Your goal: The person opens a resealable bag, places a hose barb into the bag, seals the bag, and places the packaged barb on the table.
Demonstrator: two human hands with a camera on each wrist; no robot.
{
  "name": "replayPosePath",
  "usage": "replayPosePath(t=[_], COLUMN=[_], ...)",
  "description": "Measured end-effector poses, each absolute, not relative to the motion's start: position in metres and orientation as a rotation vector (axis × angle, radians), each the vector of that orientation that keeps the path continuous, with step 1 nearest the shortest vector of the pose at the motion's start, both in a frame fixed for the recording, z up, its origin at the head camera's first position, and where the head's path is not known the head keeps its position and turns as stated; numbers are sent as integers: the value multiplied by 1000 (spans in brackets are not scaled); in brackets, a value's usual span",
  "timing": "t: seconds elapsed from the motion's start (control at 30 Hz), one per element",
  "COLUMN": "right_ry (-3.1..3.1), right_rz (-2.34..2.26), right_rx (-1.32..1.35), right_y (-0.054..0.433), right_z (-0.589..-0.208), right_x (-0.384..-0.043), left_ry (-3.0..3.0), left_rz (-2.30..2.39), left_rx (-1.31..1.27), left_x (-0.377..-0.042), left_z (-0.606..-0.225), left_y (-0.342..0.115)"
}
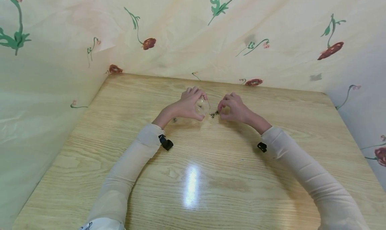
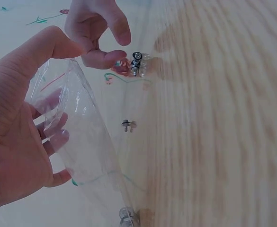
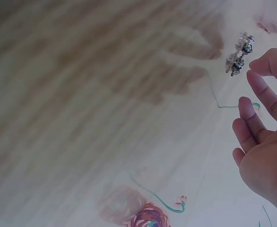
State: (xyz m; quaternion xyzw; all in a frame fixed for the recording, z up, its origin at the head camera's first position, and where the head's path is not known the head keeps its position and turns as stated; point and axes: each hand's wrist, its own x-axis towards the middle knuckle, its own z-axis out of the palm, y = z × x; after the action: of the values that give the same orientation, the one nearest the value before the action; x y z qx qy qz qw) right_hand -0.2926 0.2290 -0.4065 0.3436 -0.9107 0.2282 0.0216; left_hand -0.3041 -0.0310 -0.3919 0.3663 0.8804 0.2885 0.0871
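My left hand (image 1: pixel 189 105) grips a clear plastic bag (image 2: pixel 84 116), with the thumb at its upper edge and the other fingers seen through the film. A thin red line crosses the bag near the thumb. Just to its right, my right hand (image 1: pixel 233 108) has its thumb and index finger curved toward each other, with nothing visible between them. Right at those fingertips lie small metal screw-like pieces with dark rings (image 3: pixel 239 54). A single similar piece (image 2: pixel 126 125) lies between the bag and that group. Another metal piece (image 1: pixel 175 119) is by the left wrist.
Both hands are over a glossy wood-grain table (image 1: pixel 217 176), which mirrors the pieces. A flower-patterned sheet (image 1: pixel 181 29) hangs along the back and sides of the table. Black wrist mounts (image 1: pixel 166 142) sit at both cuffs.
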Motion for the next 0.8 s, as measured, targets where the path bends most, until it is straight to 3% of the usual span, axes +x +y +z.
replayPosePath(t=[0.8], right_ry=[-2926], right_rz=[627], right_rx=[1075], right_y=[229], right_z=[-409], right_x=[-295], left_ry=[2621], left_rz=[862], left_rx=[1102], left_x=[-303], left_z=[-390], left_y=[-31])
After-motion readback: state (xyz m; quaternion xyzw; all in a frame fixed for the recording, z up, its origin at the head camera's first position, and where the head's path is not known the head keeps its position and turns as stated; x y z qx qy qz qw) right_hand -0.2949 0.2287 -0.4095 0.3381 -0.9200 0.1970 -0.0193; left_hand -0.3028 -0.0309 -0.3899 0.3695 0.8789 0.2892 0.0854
